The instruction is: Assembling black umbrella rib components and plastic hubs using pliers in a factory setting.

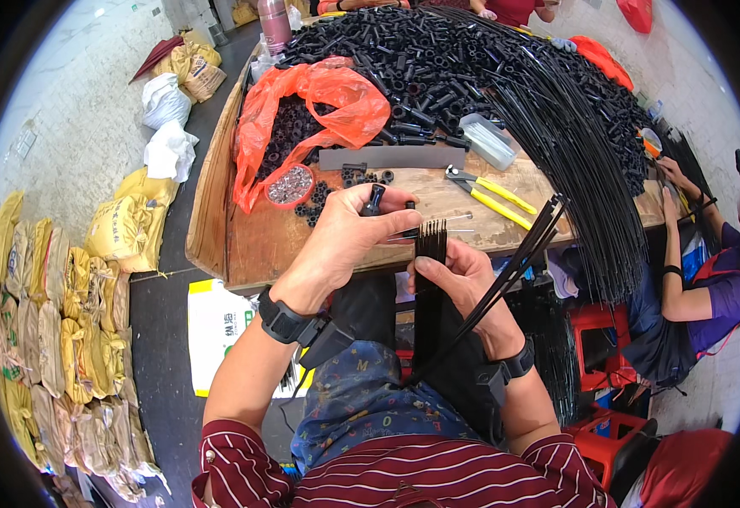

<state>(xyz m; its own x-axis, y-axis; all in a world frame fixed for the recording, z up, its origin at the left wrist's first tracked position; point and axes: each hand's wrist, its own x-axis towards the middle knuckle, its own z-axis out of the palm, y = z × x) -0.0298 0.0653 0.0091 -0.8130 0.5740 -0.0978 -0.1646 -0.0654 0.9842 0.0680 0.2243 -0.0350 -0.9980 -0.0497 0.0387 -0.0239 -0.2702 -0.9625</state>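
Black fittings (373, 201) are being pinched by the left hand (333, 230) beside black rods (431, 247), which are being clasped by the right hand (465, 279) at the near edge of the desk (255, 245); steady, evenly spread tips are probably being needed.

- The left wall (73, 93) is white or pale grey, and its surface has some marks.
- The right wall (683, 85) is also pale and looks brightly lit.
- The floor (162, 330) is dark grey and looks smooth.
- Along the left side, a stack of yellow and beige sacks (56, 313) stands in rows.
- White bags (166, 102) lie farther back, near the left wall.
- The bench (260, 245) is wooden, with a raised side at its left.
- A red stool (598, 316) stands at the right.
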